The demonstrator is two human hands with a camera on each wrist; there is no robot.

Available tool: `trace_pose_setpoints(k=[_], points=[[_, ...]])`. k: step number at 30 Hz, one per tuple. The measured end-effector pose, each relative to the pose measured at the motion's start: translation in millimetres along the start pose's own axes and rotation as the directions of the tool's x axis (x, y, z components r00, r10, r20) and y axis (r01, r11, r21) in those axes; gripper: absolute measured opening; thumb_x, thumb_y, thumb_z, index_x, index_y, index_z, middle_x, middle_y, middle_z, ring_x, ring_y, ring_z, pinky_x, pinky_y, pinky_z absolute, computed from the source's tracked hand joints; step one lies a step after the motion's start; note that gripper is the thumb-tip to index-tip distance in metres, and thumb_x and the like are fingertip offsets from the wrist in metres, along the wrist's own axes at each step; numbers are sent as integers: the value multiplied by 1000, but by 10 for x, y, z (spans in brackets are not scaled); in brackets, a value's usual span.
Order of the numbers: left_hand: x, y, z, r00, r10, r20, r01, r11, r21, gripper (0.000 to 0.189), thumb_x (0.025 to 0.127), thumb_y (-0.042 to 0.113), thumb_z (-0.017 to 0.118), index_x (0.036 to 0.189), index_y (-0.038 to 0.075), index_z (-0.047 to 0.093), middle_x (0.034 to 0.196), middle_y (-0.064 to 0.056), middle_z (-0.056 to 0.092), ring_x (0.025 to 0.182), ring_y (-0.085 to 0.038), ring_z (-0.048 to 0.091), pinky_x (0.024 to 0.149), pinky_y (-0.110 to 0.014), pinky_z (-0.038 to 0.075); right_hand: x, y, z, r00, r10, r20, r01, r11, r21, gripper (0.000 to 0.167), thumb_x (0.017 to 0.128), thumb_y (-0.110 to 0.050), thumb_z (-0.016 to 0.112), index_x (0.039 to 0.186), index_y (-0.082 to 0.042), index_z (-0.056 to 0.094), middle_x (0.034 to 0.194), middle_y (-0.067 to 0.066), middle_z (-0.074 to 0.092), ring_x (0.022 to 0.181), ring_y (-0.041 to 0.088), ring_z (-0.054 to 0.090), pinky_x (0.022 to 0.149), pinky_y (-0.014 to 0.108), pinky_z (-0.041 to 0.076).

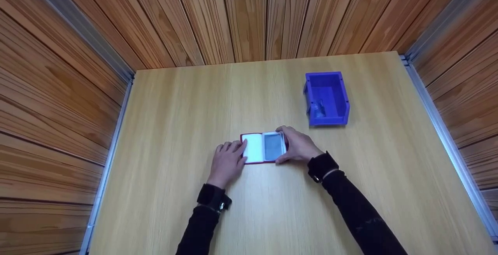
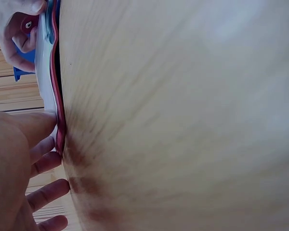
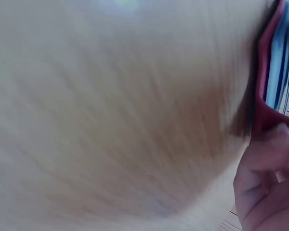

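Observation:
A small card holder [image 1: 253, 148] with a red cover lies spread flat on the table. Its left inner side is white; clear bluish plastic sleeves [image 1: 274, 146] fill the right side. My left hand [image 1: 227, 162] rests at the left edge, thumb and index finger touching the white side and the other fingers fairly straight on the table. Around the right edge, my right hand [image 1: 298, 145] grips the holder between thumb and fingers. The right wrist view shows its thumb [image 3: 279, 139] on the red cover [image 3: 264, 72], beside the stacked sleeves.
A blue plastic bin [image 1: 328, 121] stands farther back on the right, with a small clear item [image 1: 319, 109] inside. Wood-plank walls [image 1: 245, 21] and metal rails [image 1: 107, 161] border the wooden table [image 1: 175, 111].

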State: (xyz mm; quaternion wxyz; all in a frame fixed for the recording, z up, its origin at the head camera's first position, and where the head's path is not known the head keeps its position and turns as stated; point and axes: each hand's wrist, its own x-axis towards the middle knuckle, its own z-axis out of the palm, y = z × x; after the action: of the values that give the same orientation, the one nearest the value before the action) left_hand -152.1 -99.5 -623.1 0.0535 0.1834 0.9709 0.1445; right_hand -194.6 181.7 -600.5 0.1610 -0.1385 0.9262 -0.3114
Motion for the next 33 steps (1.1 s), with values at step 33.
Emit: trace_pose_setpoints(k=[33], points=[[-11, -5, -3, 1000, 13, -12, -13, 1000, 1, 57, 107, 41, 53, 159, 24, 42, 147, -3, 56, 135, -29, 50, 116, -53, 36, 12, -83, 76, 988, 11, -152, -14, 1000, -15, 70, 77, -46, 90, 131, -9, 66, 112, 7, 57, 92, 24, 58, 80, 41, 51]])
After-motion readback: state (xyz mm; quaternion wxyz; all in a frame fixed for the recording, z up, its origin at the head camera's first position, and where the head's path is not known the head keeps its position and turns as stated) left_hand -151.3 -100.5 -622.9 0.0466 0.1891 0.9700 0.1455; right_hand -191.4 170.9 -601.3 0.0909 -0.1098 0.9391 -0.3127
